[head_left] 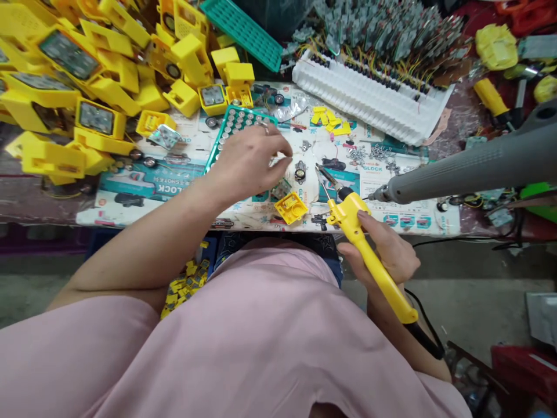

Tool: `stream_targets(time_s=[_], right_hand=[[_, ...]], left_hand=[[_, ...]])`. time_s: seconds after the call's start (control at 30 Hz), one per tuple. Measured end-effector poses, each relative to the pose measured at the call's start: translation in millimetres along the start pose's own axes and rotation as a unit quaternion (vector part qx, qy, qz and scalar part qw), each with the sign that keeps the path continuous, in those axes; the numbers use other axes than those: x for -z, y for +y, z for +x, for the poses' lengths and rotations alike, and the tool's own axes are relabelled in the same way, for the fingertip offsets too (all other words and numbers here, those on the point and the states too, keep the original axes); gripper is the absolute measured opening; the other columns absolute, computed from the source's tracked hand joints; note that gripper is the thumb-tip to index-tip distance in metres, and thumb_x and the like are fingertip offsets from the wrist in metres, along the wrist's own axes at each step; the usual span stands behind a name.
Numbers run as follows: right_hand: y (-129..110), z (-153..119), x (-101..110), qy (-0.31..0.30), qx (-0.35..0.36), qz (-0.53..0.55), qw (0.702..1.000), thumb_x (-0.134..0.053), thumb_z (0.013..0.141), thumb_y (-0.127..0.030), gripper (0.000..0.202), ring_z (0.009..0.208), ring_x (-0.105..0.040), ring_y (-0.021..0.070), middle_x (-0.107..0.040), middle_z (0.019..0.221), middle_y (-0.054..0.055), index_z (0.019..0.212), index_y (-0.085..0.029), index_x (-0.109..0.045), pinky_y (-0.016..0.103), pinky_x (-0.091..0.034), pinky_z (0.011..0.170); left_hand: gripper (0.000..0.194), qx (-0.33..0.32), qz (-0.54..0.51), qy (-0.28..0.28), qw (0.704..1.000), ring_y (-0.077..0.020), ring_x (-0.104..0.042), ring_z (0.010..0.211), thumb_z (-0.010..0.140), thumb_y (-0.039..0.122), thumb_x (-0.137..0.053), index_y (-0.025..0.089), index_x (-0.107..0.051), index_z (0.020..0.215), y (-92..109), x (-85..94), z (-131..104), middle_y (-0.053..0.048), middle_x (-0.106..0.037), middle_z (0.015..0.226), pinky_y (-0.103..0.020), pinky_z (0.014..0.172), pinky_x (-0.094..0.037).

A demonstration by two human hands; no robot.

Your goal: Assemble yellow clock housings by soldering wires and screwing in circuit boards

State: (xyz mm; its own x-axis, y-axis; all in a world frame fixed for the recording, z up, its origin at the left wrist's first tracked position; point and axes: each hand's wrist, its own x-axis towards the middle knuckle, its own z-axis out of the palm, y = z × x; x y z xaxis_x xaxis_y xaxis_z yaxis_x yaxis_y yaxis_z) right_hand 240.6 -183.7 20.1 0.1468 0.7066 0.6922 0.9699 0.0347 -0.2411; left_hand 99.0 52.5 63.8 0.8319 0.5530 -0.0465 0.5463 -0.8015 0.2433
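My right hand (pixel 387 247) is wrapped round a yellow soldering iron (pixel 368 249), its metal tip pointing up and left over the printed sheet. My left hand (pixel 256 157) is above the right edge of a teal tray (pixel 215 142) of round silver pieces. Its thumb and index finger are curled near each other, and whatever lies between them is too small to make out. Just below those fingers sits an open yellow housing (pixel 291 208) beside a small green circuit board (pixel 282 188). A small round part (pixel 300 173) lies on the sheet between my hands.
Yellow casings (pixel 108 87) pile up at the left. A white foam block (pixel 369 96) with wired boards stands at the back. A grey electric screwdriver (pixel 461 165) reaches in from the right. Yellow pieces (pixel 329 120) and loose screws (pixel 380 152) lie on the printed sheet (pixel 435 217).
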Motion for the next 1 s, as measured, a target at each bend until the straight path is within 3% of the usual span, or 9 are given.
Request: stream_targets(time_s=[0.13, 0.3, 0.47, 0.77, 1.0], right_hand=[[1.7, -3.2, -1.4, 0.000, -0.024, 0.018, 1.000, -0.073, 0.088, -0.029, 0.053, 0.080, -0.075, 0.0181, -0.078, 0.097, 0.004, 0.139, -0.023, -0.058, 0.026, -0.061, 0.076], [2.1, -3.3, -7.2, 0.019, -0.011, 0.032, 0.999, -0.076, 0.084, -0.023, 0.057, 0.077, -0.074, 0.0167, -0.078, 0.094, 0.004, 0.139, -0.021, -0.058, 0.026, -0.061, 0.073], [0.6, -2.4, -8.6, 0.026, -0.016, 0.031, 0.999, -0.073, 0.086, -0.021, 0.055, 0.076, -0.074, 0.0160, -0.078, 0.092, 0.002, 0.139, -0.023, -0.058, 0.025, -0.061, 0.072], [0.6, -10.3, -4.7, 0.050, -0.048, 0.052, 0.996, -0.074, 0.085, -0.020, 0.050, 0.079, -0.075, 0.0161, -0.079, 0.097, 0.003, 0.133, -0.023, -0.062, 0.024, -0.063, 0.073], [1.8, -10.2, -3.0, 0.057, -0.044, 0.038, 0.997, -0.072, 0.085, -0.019, 0.044, 0.074, -0.075, 0.0147, -0.078, 0.092, 0.002, 0.129, -0.023, -0.063, 0.023, -0.063, 0.070]], left_hand=[[0.038, 0.039, 0.040, -0.005, 0.998, -0.0216, -0.064, 0.102, 0.098, 0.032, -0.039, 0.018, -0.074, 0.104, -16.7, 8.8, -26.5, -0.007, -0.073, 0.108, -0.036, 0.093, -0.048], [0.040, 0.046, 0.082, -0.045, 0.995, -0.0260, -0.070, 0.098, 0.093, 0.046, -0.050, 0.021, -0.075, 0.111, -17.6, -15.9, -47.9, -0.007, -0.076, 0.101, -0.034, 0.081, -0.049], [0.046, 0.036, 0.105, -0.034, 0.993, -0.0272, -0.071, 0.094, 0.094, 0.052, -0.047, 0.018, -0.077, 0.104, -6.0, -30.1, -42.2, -0.010, -0.075, 0.095, -0.033, 0.075, -0.047], [0.034, 0.038, 0.096, -0.074, 0.992, -0.0258, -0.069, 0.096, 0.090, 0.036, -0.048, 0.017, -0.075, 0.097, 0.2, -22.3, -33.2, -0.009, -0.074, 0.092, -0.033, 0.076, -0.047], [0.036, 0.066, 0.105, -0.096, 0.988, -0.0253, -0.068, 0.098, 0.091, 0.039, -0.047, 0.019, -0.074, 0.104, 3.5, -17.0, -32.7, -0.008, -0.073, 0.095, -0.031, 0.073, -0.044]])
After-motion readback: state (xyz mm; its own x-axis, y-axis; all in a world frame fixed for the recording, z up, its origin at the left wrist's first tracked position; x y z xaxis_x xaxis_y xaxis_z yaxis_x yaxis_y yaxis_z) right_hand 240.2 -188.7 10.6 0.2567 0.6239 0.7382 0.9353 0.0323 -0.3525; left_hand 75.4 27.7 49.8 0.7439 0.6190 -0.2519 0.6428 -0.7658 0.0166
